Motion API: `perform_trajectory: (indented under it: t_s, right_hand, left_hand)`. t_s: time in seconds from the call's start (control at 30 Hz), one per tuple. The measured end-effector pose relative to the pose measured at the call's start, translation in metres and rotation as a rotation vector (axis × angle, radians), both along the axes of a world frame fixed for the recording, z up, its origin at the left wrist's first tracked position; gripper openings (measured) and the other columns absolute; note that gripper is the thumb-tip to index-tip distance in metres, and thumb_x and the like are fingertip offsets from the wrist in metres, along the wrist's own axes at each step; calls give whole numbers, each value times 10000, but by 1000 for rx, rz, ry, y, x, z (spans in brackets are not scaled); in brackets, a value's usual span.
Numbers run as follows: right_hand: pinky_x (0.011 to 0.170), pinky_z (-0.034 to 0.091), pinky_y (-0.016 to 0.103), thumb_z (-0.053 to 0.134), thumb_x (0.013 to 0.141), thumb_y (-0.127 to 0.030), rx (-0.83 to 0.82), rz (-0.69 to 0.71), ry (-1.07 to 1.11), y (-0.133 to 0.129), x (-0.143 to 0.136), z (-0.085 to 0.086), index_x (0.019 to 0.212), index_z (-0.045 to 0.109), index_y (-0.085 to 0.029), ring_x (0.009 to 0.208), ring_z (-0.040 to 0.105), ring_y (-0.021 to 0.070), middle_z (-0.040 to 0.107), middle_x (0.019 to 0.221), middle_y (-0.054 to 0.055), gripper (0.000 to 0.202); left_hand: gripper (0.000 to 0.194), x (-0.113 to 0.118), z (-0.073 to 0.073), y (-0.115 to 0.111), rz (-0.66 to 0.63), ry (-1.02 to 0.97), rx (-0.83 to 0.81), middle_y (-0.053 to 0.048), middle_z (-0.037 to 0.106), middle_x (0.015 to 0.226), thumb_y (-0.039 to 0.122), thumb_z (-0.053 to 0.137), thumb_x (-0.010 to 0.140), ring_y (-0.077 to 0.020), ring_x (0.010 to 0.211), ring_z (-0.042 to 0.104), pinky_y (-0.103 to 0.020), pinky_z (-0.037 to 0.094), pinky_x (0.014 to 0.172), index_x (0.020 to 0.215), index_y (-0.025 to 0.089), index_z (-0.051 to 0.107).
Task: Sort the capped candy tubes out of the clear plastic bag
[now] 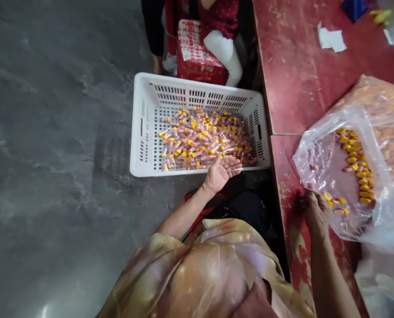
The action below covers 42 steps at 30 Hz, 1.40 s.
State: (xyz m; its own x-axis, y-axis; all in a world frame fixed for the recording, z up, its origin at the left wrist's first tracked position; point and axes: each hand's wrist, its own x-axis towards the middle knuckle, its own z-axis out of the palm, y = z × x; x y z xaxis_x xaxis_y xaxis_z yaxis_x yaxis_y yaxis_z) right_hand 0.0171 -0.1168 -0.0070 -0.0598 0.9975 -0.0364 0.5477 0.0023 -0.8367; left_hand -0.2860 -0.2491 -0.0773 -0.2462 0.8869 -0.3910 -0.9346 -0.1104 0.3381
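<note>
My left hand (221,173) is over the near edge of a white plastic crate (198,172), palm up and fingers stretched out. Inside the crate lies a loose heap of small clear tubes with yellow caps and pinkish contents (197,139). On the red table, my right hand (317,212) has its fingers curled at the edge of a large clear plastic bag (319,117), seemingly pinching the film. Just beyond those fingers, a few yellow-capped tubes (339,203) lie loose in the bag mouth. Deeper in the bag, more capped tubes (359,163) are lined up in rows.
The red table (293,75) runs along my right side, bearing a torn white paper (331,39) and a blue object (355,9). Behind the crate, a person in white trousers (223,48) is beside a red, worn box (197,53). Grey floor (58,154) stretches to the left.
</note>
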Motion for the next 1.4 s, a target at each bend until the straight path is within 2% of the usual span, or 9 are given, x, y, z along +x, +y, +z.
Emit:
perform_trajectory:
  t_s: [0.13,0.27,0.37,0.43,0.57,0.7,0.8,1.0,1.4]
  right_hand:
    - [492,398,184,643,739,-566,-70,-22,113,-15,15,-2,1010,605,-144,579,506,78,598,801,27,503]
    - [490,422,207,587,785,-572,-50,-105,62,-41,44,-3,1052,587,-150,585,526,102,586,776,23,500]
    - [568,471,262,484,865,-521,88,-137,-183,-73,78,-4,1047,597,-148,616,552,135,600,754,33,430]
    - [664,502,304,430,900,-460,229,-158,-378,-101,106,-7,1033,604,-155,715,597,168,632,838,59,376]
    - [827,498,389,394,911,-375,388,-309,-789,-180,173,-20,1056,605,-158,952,591,230,613,1061,109,335]
    - [861,458,472,333,905,-436,245,-618,-1045,-275,228,-38,1028,634,-130,1033,538,292,572,1126,156,446]
    - [815,440,484,268,912,-477,28,-963,-1118,-319,243,-48,1095,621,-105,1067,513,324,546,1185,175,544]
    - [893,373,433,334,910,-410,41,-1116,-1004,-316,243,-46,1140,593,-152,1097,501,264,562,1224,106,432]
    - [1002,364,412,376,890,-399,344,-1498,-748,-325,249,-64,1136,593,-154,1214,436,245,436,1316,129,409]
  left_hand:
    - [498,-1,10,8,-85,26,35,-140,659,1134,600,442,843,-266,1062,610,-413,522,811,900,153,654]
    - [247,17,14,18,-103,224,-73,6,633,661,389,713,696,-114,586,591,-257,500,595,758,178,600]
    - [351,36,19,21,-216,587,-200,69,409,422,431,680,723,-80,355,372,-228,367,418,570,191,475]
    - [399,46,23,26,-248,990,-198,19,500,485,461,562,819,-126,476,505,-269,445,527,531,195,486]
    - [248,64,37,61,-92,1685,250,-91,654,1028,354,509,864,-258,1044,574,-412,441,925,727,201,648]
    - [116,105,49,108,30,1965,662,-115,642,1052,230,559,843,-239,1012,585,-398,462,912,892,180,651]
    - [125,139,48,130,9,2122,881,-123,663,1018,201,553,855,-231,991,605,-375,471,892,924,152,645]
    - [263,163,39,142,-92,2340,1286,-140,663,1129,245,544,861,-293,1076,600,-438,428,905,1107,173,602]
    - [373,180,53,127,-263,2608,1153,-171,622,1167,337,507,832,-324,1034,600,-450,444,842,1154,154,554]
